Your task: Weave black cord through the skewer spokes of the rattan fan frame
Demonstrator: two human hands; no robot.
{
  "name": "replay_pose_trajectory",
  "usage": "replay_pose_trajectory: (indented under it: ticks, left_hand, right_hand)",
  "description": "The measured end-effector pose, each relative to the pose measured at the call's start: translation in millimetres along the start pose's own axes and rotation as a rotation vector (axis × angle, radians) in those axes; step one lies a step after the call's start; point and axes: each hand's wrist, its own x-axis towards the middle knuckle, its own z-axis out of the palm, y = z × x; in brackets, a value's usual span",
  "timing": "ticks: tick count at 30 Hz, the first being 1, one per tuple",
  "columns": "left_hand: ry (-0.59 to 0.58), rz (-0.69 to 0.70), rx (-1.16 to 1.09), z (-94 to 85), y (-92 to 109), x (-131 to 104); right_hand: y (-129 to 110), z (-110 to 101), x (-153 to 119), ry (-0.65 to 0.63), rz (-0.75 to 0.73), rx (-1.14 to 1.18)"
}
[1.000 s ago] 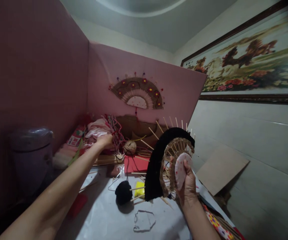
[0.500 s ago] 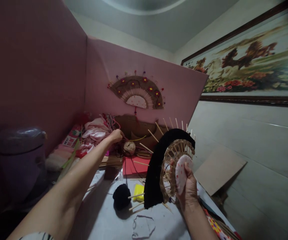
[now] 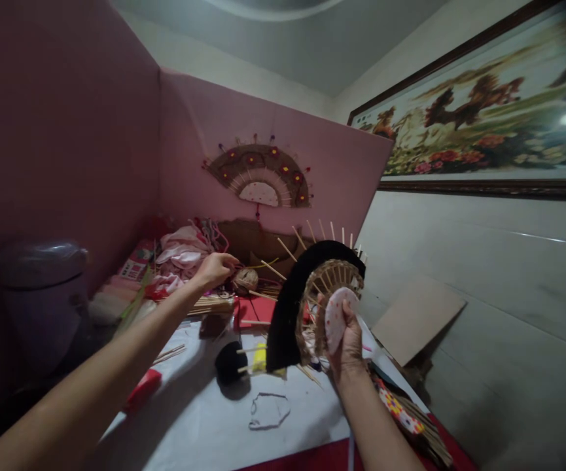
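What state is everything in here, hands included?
Held fan: tilted, stick ends bare.
Right hand: closed on the fan's spotted base.
Twine ball: wound.
Left hand: bunched near it; grip unclear.
Black yarn ball: wound, on the table.
Wall fan: mounted, flower-decorated.
Framed picture: hanging.

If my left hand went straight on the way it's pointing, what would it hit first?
Your left hand would probably meet the brown cardboard behind the twine ball, though depth is unclear.

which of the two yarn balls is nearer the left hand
The tan ball, close by the left hand; the black ball sits farther from it, on the white tabletop.
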Motion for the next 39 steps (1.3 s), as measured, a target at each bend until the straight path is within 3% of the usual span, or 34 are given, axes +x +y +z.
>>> replay_pose_trajectory:
  ticks: [4, 7, 10, 15, 19, 24, 27, 30, 33, 35, 37, 39]
  left_hand:
    - [-0.107, -0.013, -0.169, 10.8, 21, -42]
    - [-0.257, -0.136, -0.481, 19.6, 32, -79]
    - [-0.345, -0.186, -0.552, 29.2, 41, -110]
    - [-0.422, -0.211, -0.628, 46.8, 62, -135]
    - [-0.385, 0.006, -0.421, 59.4, 67, -145]
    - [-0.234, 0.400, 0.239, 63.7, 59, -173]
    - [-0.203, 0.492, 0.565, 58.1, 56, -191]
    - [-0.200, 0.497, 0.637, 50.4, 52, -202]
    - [-0.147, 0.459, 0.518, 47.3, 48, -203]
    - [-0.094, 0.407, 0.306, 50.3, 51, -198]
    - [-0.069, 0.258, -0.023, 57.0, 62, -192]
    - [-0.065, -0.006, -0.392, 65.5, 78, -185]
  right_hand:
    - [4, 9, -2, 0.046, -0.014, 0.019]
    - [8, 15, -3, 0.072, -0.053, 0.078]
    - [13, 21, -7, 0.091, -0.078, 0.110]
    - [21, 32, -21, 0.035, -0.061, 0.121]
    - [25, 34, -27, -0.023, -0.092, 0.107]
    - [27, 31, -23, 0.004, -0.100, 0.110]
    - [27, 30, -21, 0.030, -0.124, 0.090]
    - [26, 29, -19, 0.030, -0.150, 0.063]
    - [26, 29, -19, 0.021, -0.163, 0.074]
    - [27, 30, -19, 0.031, -0.180, 0.089]
    - [29, 30, -20, 0.036, -0.186, 0.088]
    - [30, 32, -23, 0.032, -0.195, 0.075]
